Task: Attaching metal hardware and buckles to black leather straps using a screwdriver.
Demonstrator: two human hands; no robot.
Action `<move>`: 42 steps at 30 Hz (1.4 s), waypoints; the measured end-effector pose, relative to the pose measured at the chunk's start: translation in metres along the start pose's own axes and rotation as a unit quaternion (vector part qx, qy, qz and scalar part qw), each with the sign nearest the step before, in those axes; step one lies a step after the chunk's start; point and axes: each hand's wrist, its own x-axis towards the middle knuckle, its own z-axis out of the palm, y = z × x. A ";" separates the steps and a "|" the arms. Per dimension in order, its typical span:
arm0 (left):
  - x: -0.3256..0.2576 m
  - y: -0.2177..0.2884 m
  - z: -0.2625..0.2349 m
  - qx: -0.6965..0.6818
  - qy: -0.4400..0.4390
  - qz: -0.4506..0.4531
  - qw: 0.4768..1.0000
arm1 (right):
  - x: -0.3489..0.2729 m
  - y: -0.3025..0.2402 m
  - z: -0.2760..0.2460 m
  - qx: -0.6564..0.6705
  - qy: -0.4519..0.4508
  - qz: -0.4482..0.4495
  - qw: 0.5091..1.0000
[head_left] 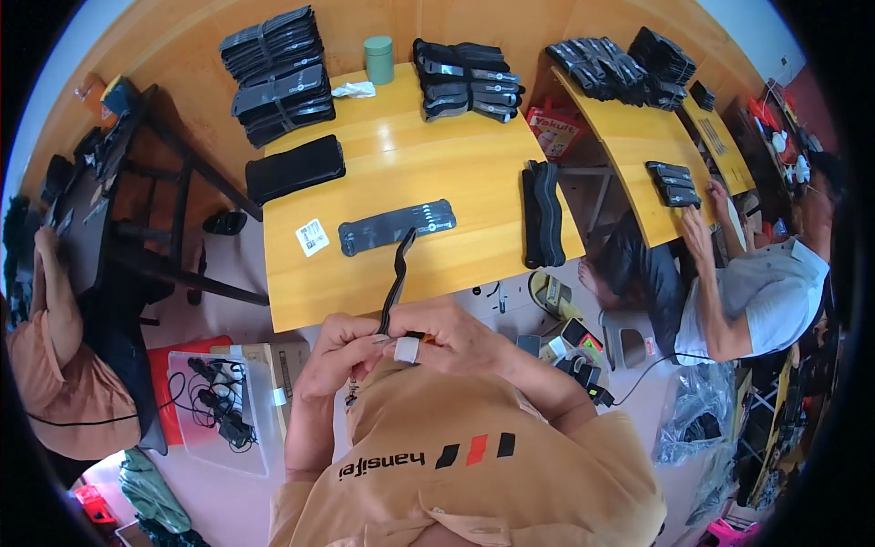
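Observation:
Close to my body, at the table's near edge, both hands are brought together. My left hand is closed with its fingers pinched on a narrow black strap. The strap rises from the fingers in a wavy line, and its far end overlaps a flat dark band in plastic on the table. My right hand is closed against the left, also at the strap's lower end. A small white piece shows at its fingers; what it is I cannot tell.
The yellow table bears bundled black bands, more bundles, a black stack, loose black strips, a white label and a green canister. Co-workers sit left and right. A plastic bin holds cables.

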 end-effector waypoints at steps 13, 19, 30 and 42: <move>-0.004 0.000 0.015 0.076 0.052 -0.005 0.996 | -0.006 -0.002 0.001 0.042 -0.014 0.009 0.999; -0.005 -0.003 0.025 -0.045 0.076 0.010 0.996 | -0.005 0.010 0.008 0.133 0.003 0.031 0.991; 0.000 0.003 0.030 -0.038 0.098 -0.025 0.994 | -0.011 0.014 0.009 0.396 0.084 0.197 0.893; -0.108 -0.012 -0.075 -0.481 0.159 0.129 0.852 | -0.044 0.010 -0.124 0.718 0.229 -0.013 0.657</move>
